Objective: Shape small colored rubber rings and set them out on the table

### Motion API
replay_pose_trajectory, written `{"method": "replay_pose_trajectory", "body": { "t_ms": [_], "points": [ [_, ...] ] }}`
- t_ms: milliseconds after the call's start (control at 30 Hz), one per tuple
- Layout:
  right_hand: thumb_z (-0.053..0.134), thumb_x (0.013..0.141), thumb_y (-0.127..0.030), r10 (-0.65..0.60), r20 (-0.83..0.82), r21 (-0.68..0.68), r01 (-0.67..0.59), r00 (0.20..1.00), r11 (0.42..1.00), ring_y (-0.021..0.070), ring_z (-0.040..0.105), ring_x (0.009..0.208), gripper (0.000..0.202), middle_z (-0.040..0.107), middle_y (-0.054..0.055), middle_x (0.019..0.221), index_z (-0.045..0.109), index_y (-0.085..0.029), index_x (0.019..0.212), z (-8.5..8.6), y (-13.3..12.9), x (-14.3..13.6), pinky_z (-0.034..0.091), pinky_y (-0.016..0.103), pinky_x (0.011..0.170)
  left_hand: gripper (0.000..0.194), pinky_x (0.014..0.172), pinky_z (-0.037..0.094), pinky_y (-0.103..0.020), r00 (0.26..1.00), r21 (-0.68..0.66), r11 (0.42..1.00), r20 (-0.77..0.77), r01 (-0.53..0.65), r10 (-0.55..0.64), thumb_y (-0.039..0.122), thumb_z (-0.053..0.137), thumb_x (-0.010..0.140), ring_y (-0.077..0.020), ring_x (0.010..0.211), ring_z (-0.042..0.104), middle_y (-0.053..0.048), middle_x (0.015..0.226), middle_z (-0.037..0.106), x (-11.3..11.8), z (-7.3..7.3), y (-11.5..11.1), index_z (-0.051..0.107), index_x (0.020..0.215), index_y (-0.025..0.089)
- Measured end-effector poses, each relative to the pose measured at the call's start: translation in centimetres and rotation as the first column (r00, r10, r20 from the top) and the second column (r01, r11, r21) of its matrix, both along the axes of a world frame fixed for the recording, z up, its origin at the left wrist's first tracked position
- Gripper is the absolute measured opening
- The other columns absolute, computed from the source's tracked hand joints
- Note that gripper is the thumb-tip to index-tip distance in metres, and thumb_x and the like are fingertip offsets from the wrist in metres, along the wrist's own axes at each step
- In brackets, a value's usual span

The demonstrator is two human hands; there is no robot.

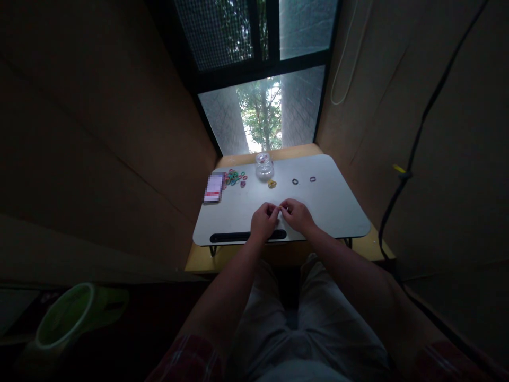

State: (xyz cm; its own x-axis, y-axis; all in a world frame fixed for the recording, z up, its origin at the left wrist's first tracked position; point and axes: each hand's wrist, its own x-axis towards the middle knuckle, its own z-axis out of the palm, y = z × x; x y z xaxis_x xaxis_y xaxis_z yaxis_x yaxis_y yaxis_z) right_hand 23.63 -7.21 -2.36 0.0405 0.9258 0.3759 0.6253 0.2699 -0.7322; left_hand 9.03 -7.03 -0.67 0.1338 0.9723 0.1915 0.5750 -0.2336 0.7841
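Note:
Above the front half of the white lap table, my left hand and my right hand meet fingertip to fingertip. Both are closed in a pinch; whatever lies between the fingers is too small to make out. Beyond them sits a small yellow cluster of bands, apart from the hands. A dark hair tie and a greyish-purple hair tie lie singly to the right. At the left is a loose pile of colourful hair ties, with a purple one at its near edge.
A clear plastic jar stands near the table's back edge. A phone lies at the left edge. The black slot runs along the front, partly under my left wrist. A green bin is on the floor at left; a black cable hangs at right.

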Motion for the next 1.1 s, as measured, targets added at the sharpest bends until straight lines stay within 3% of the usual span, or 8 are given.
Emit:
{"method": "replay_pose_trajectory", "body": {
  "t_ms": [167,367,567,867,1100],
  "points": [
    [0.053,0.083,-0.024,0.010,0.029,0.011,-0.010,1.000,1.000,0.0137,0.055,0.067,0.012,0.064,0.001,0.076,0.064,-0.020,0.081,0.13,-0.04,-0.02,0.041,0.025,0.064,0.030,0.060,0.041,-0.023,0.999,0.000,1.000,0.045,-0.006,0.006,0.048,0.051,0.086,-0.0104,0.061,0.057,0.001,0.069,0.063,0.05,-0.01,-0.06,0.060,0.082,0.019],
    [0.052,0.084,-0.022,0.026,0.058,0.033,-0.028,0.998,0.999,0.0148,0.056,0.070,0.013,0.064,0.001,0.076,0.064,-0.020,0.080,0.19,-0.06,-0.05,0.041,0.026,0.067,0.025,0.066,0.045,-0.024,0.995,0.021,1.000,0.102,-0.002,0.000,0.037,0.058,0.083,-0.0096,0.067,0.060,-0.002,0.094,0.069,0.06,0.04,-0.06,0.060,0.102,0.021],
    [0.052,0.084,-0.023,0.022,0.056,0.029,-0.024,0.998,0.999,0.0150,0.056,0.069,0.013,0.064,0.001,0.074,0.064,-0.021,0.079,0.26,-0.05,-0.06,0.041,0.026,0.067,0.021,0.067,0.044,-0.025,0.999,0.041,0.999,0.018,0.032,-0.033,0.038,0.054,0.085,-0.0113,0.069,0.059,-0.001,0.082,0.068,-0.19,-0.30,0.19,0.065,0.091,0.021],
    [0.050,0.084,-0.022,0.029,0.054,0.014,-0.029,0.998,0.999,0.0142,0.054,0.067,0.013,0.062,0.001,0.073,0.062,-0.021,0.079,0.11,-0.08,0.00,0.039,0.025,0.064,0.024,0.063,0.041,-0.023,1.000,0.027,1.000,0.027,0.010,-0.010,0.041,0.054,0.085,-0.0111,0.066,0.057,0.000,0.075,0.067,-0.15,-0.31,0.23,0.066,0.086,0.019],
    [0.050,0.085,-0.023,0.018,0.040,0.006,-0.018,0.999,1.000,0.0143,0.054,0.067,0.014,0.063,0.001,0.073,0.062,-0.020,0.080,0.01,-0.06,0.01,0.039,0.025,0.064,0.023,0.065,0.043,-0.023,0.998,0.036,0.999,0.052,0.021,-0.023,0.038,0.056,0.084,-0.0112,0.068,0.059,-0.001,0.080,0.069,-0.14,-0.52,0.32,0.067,0.092,0.020]
  ]
}}
